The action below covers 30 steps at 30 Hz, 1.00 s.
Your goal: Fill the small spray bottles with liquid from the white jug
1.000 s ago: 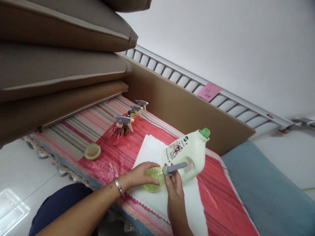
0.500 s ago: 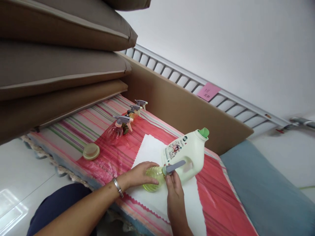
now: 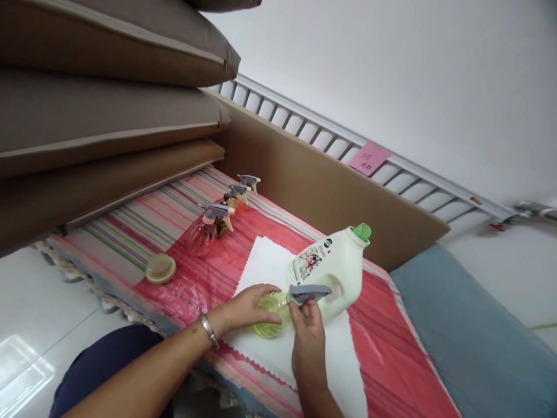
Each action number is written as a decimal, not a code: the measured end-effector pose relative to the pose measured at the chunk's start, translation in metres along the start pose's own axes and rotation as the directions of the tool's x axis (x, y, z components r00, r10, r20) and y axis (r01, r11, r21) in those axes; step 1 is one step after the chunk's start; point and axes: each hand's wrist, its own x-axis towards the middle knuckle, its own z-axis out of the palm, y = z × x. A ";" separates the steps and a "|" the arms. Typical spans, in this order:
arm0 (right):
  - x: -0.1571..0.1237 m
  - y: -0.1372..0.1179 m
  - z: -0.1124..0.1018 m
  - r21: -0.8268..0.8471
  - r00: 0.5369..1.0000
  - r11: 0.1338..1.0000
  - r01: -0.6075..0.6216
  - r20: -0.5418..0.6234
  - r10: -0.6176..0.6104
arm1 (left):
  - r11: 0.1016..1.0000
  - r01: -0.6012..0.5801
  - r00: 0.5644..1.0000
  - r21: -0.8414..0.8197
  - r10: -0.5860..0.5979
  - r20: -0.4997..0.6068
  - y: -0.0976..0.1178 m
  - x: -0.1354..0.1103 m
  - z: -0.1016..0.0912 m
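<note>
My left hand (image 3: 246,307) is wrapped round a small yellow-green spray bottle (image 3: 270,313) that stands on a white cloth (image 3: 278,348). Fingers of my right hand (image 3: 308,328) are closed on the bottle's grey trigger head (image 3: 310,292) at its neck. A pale green detergent jug (image 3: 335,270) with a green cap stands just behind the bottle, touching or nearly touching it. A bracelet is on my left wrist.
Three more spray bottles (image 3: 209,229) stand in a row on the striped red cloth (image 3: 174,232) at the left, with a round yellow lid (image 3: 161,269) near its front edge. Brown cushions (image 3: 100,98) are stacked at left, a cardboard panel (image 3: 331,191) behind, a blue-grey mat (image 3: 474,342) at right.
The grey trigger head has turned on the bottle's neck, from tilted up to nearly level. My left hand has stayed on the bottle.
</note>
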 end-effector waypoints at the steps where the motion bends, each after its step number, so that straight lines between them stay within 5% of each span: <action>1: 0.000 0.001 0.001 0.025 1.000 1.000 0.009 -0.017 -0.009 | 1.000 -0.001 1.000 -0.001 0.001 0.002 0.000 0.000 0.000; 30: -0.003 -0.003 0.001 -0.035 1.000 0.999 -0.010 0.012 0.010 | 1.000 -0.016 1.000 0.020 0.016 0.009 0.004 -0.002 -0.002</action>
